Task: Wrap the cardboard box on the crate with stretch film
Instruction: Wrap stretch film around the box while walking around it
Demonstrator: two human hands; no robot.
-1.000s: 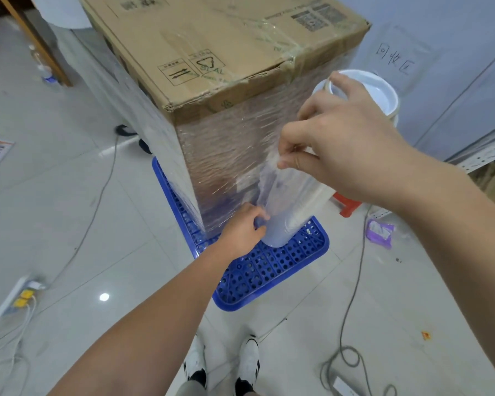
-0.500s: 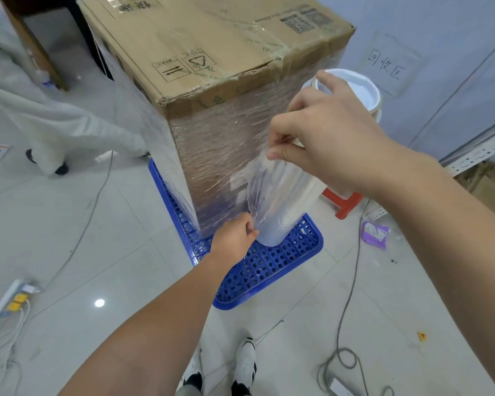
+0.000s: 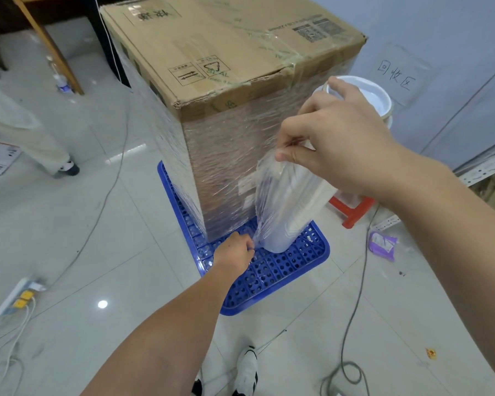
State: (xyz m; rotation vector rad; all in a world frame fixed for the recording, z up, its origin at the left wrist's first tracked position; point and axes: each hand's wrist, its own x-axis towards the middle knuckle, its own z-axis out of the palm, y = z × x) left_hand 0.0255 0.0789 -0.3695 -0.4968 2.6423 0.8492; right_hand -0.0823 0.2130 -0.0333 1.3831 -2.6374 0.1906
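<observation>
A tall cardboard box stands on a blue perforated plastic crate. Clear stretch film covers the box's sides up to just under its top edge. A roll of stretch film stands upright on the crate at the box's near right corner. My right hand pinches the loose film at the roll's top. My left hand pinches the gathered film at the roll's bottom edge, just above the crate.
A white bucket and a red stool stand behind the roll. Cables trail over the tiled floor on both sides. A power strip lies at left. Another person's leg is at far left. A purple packet lies right.
My left hand has slid down from the roll's side to its bottom edge, drawing film with it. The other person has walked further left. My right hand stays at the roll's top.
</observation>
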